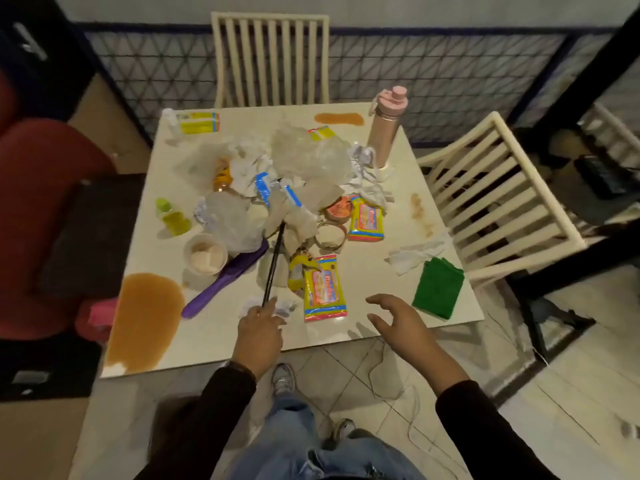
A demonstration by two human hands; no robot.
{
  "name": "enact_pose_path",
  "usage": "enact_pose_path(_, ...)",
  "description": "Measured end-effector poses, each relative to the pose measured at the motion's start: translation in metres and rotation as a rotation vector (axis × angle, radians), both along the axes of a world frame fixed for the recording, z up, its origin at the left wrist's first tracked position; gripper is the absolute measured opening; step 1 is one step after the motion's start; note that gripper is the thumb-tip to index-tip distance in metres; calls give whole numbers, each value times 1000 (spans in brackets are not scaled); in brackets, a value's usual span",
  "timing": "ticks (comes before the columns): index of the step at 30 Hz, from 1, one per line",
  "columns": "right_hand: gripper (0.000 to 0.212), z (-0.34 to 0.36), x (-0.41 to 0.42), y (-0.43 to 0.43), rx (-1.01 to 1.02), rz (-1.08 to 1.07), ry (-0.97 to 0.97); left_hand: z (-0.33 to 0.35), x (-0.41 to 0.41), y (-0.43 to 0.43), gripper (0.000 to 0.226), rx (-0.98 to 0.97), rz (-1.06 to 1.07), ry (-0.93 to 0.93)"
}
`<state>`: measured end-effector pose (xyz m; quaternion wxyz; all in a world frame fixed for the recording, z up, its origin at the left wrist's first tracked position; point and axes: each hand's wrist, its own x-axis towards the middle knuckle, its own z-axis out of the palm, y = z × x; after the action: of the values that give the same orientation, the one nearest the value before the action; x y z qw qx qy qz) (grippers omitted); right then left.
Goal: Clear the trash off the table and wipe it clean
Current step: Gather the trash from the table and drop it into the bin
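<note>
A cream table [214, 327] is covered with trash: clear plastic bags [308, 154], crumpled paper, yellow snack packets [323, 289], a paper cup [205, 253] and a purple utensil [225, 278]. Brown liquid [145, 320] is pooled at the near left corner, and a smaller spill [339, 118] lies at the far edge. A folded green cloth [438, 287] lies at the near right. My left hand [259, 329] grips thin black sticks [273, 265] that reach into the pile. My right hand [398, 323] hovers open above the table's front edge, left of the cloth.
A pink bottle [386, 126] stands at the far right of the table. Cream slatted chairs stand behind [270, 60] and to the right [491, 202]. A red seat [34, 216] with a dark board is at the left. A cable lies on the tiled floor.
</note>
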<state>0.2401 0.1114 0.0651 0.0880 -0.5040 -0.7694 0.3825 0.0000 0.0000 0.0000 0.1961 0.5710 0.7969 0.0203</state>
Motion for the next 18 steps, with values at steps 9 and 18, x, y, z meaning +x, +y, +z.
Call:
enact_pose_path(9,32,-17,-26,25,-26,-214,-101,5,-31,33,39,-45,-338,16)
enact_pose_path(18,50,-36,-14,138,54,-295,-397,40,-34,50,38,176,-62,-536)
